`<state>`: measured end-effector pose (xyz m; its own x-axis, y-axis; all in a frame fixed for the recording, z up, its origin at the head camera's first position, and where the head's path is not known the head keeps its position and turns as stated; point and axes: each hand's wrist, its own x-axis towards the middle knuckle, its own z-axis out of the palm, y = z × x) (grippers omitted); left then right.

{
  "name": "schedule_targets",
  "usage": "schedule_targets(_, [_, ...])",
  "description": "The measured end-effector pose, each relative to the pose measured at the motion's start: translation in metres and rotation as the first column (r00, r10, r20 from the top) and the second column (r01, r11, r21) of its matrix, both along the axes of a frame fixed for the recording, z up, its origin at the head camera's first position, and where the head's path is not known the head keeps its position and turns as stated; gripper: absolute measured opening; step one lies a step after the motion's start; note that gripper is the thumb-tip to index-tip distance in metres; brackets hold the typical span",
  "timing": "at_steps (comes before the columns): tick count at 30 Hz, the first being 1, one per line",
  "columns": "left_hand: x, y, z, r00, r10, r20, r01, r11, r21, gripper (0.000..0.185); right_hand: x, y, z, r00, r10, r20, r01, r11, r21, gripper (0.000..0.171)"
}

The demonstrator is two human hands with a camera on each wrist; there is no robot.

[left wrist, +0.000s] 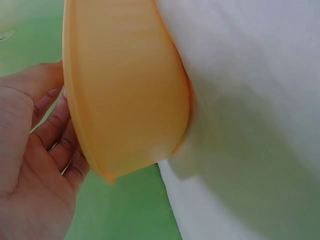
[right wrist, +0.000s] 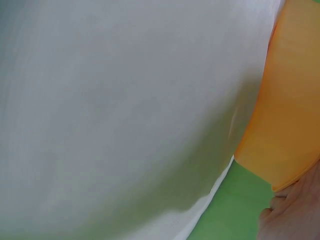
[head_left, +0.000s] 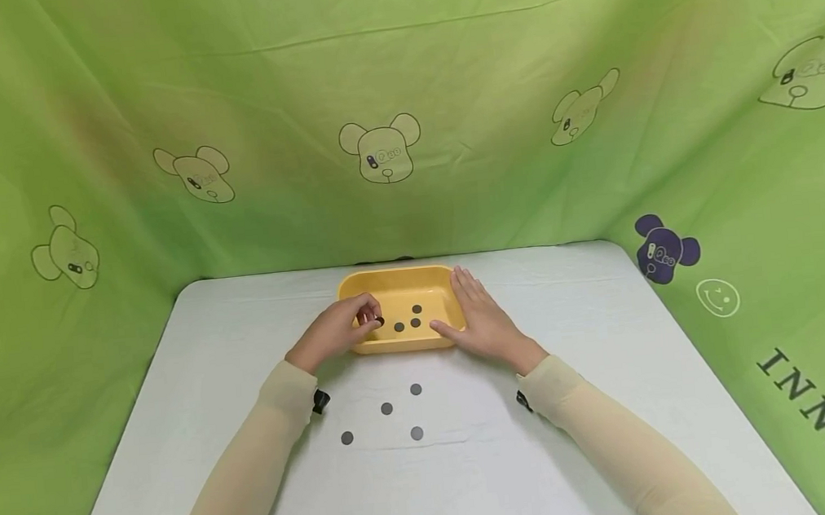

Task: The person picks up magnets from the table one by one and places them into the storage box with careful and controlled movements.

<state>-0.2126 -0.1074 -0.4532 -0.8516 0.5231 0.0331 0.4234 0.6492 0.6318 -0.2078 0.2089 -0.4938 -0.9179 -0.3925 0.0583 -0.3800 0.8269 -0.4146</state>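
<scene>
At the far side of the table stands a yellow plastic bin. My left hand reaches over its left end and pinches a small dark disc between thumb and fingers, inside the rim. Several more discs lie on the bin's floor. Along the right end rests my right hand, its fingers straight on the rim and the thumb over the front corner. In the left wrist view the bin's outer wall hides the left fingertips and the disc.
Several grey discs lie scattered on the white tablecloth in front of the bin. Behind the table and at both sides hangs a green curtain with bear prints. The bin stands close to the table's back edge.
</scene>
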Motion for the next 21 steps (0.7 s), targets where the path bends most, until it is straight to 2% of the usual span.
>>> schedule_targets(12, [-0.010, 0.005, -0.006, 0.996, -0.029, 0.080, 0.032, 0.999, -0.044, 0.009, 0.000, -0.001, -0.001, 1.000, -0.010, 0.000, 0.010, 1.000, -0.004, 0.109])
schedule_targets(21, [-0.016, 0.009, -0.009, 0.996, -0.042, 0.082, 0.050, 0.994, -0.095, 0.009, 0.001, -0.002, -0.001, 1.000, -0.013, -0.009, 0.013, 1.000, -0.007, 0.109])
